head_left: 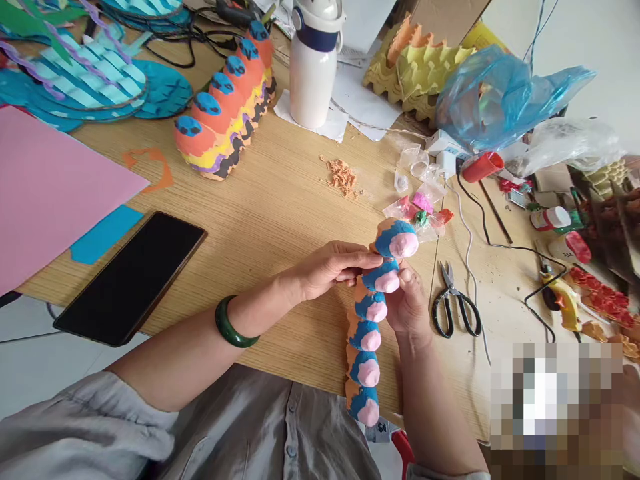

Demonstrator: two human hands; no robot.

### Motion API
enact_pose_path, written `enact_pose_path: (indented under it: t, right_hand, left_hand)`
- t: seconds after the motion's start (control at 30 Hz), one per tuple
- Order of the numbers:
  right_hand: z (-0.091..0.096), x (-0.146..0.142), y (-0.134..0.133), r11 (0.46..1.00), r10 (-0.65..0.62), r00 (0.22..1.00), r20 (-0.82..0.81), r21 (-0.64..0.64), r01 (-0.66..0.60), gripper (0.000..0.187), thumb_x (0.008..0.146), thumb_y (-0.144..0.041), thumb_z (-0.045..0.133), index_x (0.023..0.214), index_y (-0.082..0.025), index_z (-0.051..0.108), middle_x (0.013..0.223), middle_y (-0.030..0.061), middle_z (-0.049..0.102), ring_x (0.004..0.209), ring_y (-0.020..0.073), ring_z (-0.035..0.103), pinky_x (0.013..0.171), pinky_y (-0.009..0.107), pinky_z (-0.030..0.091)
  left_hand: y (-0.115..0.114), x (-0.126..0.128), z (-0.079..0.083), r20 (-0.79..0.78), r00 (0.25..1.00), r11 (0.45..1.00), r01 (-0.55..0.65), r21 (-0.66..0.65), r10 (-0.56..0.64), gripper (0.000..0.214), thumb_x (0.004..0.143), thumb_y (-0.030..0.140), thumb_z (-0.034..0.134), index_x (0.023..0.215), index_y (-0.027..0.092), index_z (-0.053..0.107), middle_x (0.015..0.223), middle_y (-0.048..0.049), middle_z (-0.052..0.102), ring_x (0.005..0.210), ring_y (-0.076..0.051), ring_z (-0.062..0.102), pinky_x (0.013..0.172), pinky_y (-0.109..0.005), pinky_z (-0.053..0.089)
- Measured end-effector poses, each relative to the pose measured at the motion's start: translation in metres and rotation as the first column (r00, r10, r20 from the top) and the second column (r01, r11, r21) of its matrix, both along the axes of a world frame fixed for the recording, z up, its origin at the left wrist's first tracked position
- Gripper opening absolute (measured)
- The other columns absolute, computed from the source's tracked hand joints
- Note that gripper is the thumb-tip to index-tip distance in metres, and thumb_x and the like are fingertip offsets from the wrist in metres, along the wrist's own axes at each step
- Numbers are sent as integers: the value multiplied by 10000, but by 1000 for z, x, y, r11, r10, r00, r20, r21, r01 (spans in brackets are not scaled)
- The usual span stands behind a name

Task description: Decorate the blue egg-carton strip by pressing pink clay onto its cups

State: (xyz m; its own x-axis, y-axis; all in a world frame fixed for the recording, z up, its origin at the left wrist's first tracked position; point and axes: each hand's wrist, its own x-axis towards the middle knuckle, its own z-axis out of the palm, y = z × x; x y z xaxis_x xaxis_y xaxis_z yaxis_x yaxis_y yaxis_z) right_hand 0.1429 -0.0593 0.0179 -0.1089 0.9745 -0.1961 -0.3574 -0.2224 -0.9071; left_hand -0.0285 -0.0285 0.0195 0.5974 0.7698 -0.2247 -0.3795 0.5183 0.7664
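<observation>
A long bumpy strip of egg carton (369, 335) runs from the table toward my body, coated in orange and blue with a pink lump on each bump. My right hand (411, 303) grips it from the right near its far end, thumb against the second bump. From the left, my left hand (336, 267) has its fingers closed at the strip's edge, just below the farthest bump. Its fingertips are partly hidden by the strip. To the right of my right hand lie black-handled scissors (453, 303), blades slightly apart.
An orange, yellow and black egg-carton piece (225, 110) stands behind, left of a white bottle (314, 73). Orange crumbs (343, 179) and small wrapped clay lumps (423, 203) lie ahead. A phone (133, 277) rests at left. Cables (500, 245), a blue bag (495, 100) and jars (553, 219) crowd the right.
</observation>
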Motion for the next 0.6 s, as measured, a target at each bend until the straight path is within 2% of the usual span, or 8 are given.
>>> enact_pose_path:
  t: [0.13,0.23,0.37,0.5,0.6]
  right_hand:
    - [-2,3,2,999,32,999,-30,-28,-33,408,712,-646,808,786,-256,711,707,-25,642,619,149,568,645,327,524]
    - [-2,3,4,999,36,999,-22,-39,-37,425,726,-671,781,768,-258,687,695,-22,631,597,152,551,633,339,522]
    - [0,1,4,1000,-19,1000,-14,-24,18,383,676,-585,863,754,-241,713,693,-25,634,619,133,550,622,290,502]
    - [-1,-1,2,1000,1,999,-33,-23,-2,367,672,-552,878,750,-227,729,665,-38,624,590,104,530,598,251,474]
    - [-2,-2,3,1000,8,1000,-30,-24,-8,372,670,-558,874,778,-227,742,685,-31,646,614,118,557,621,266,499]
  left_hand:
    - [0,2,1,80,996,999,41,-26,-39,432,768,549,769,709,141,638,614,46,500,467,-31,251,498,-224,329]
    - [0,3,2,119,992,998,43,-47,-37,414,757,544,752,756,138,668,629,40,535,453,-29,241,490,-230,348]
    - [2,1,1,32,999,999,27,-40,-26,357,726,456,804,727,139,640,568,70,431,467,-29,252,491,-208,297]
    - [3,0,-2,7,998,998,56,-6,-56,363,726,450,810,701,140,625,563,64,437,474,-29,262,489,-212,245]
    - [2,1,-1,-21,1000,999,18,45,-17,378,751,472,786,684,136,625,568,54,456,488,-37,291,496,-222,251]
